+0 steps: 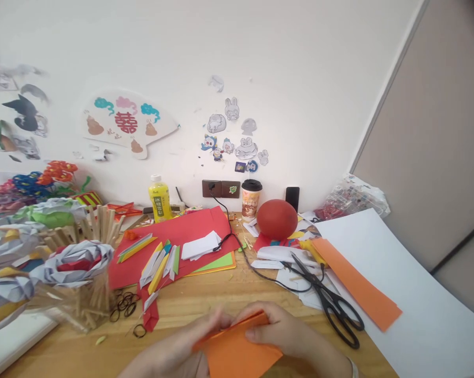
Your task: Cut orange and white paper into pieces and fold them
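A folded piece of orange paper (pixel 237 353) is held between both hands at the front of the wooden table. My right hand (pixel 278 328) pinches its upper right part, thumb on the near face and fingers behind. Along its left side, my left hand (pixel 199 336) is wrapped behind the sheet, and part of its fingers is hidden by the paper. To the right lie black-handled scissors (pixel 321 291), blades pointing to the upper left. Beside them rests an orange paper strip (pixel 358 286) on a large white sheet (pixel 398 278).
Left stand paper flowers (pixel 73 262) and wooden sticks (pixel 98 228). Red paper (pixel 205 226) bears folded colored strips (pixel 158 268). At the back are a yellow bottle (pixel 160 199), a lidded cup (pixel 251 199), a red balloon (pixel 276 219) and a phone (pixel 292 198). A black cable (pixel 260 272) crosses the table.
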A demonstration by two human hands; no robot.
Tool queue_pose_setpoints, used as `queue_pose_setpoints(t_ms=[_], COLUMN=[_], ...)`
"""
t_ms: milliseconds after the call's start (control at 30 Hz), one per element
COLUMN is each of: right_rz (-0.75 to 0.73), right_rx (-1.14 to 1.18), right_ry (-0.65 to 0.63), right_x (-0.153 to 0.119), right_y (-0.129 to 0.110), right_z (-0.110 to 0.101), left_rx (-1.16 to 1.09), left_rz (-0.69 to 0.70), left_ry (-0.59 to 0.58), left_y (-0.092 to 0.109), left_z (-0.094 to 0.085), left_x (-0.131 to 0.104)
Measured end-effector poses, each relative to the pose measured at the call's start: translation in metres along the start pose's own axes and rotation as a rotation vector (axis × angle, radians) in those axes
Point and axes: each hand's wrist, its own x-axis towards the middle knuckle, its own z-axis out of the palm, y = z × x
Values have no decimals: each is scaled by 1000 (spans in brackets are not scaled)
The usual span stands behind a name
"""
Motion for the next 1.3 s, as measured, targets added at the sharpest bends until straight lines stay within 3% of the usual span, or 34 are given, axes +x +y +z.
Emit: queue_pose_setpoints(t_ms=[133,333,400,600,733,967,1167,1300], right_rz=[11,-110,-114,-120,-118,-110,-103,-40], right_rx=[6,84,24,-95,-120,-177,11,137], right_ry=[57,198,208,239,245,227,295,384], right_x=[1,3,4,5,4,2,9,14], right_y=[-7,-1,4,9,7,4,8,10], right_z=[7,4,4,11,11,10,7,5], left_rx=[152,228,223,169,192,346,320,350], left_rz=[55,230,249,190,146,211,264,429], left_ry=[-46,160,167,113,108,240,118,75], left_y=[-7,-13,-14,-15,-19,-19,-17,-20], left_z=[7,-2,-2,7,4,-1,3,0], left_x=[3,21,24,20,21,26,22,23])
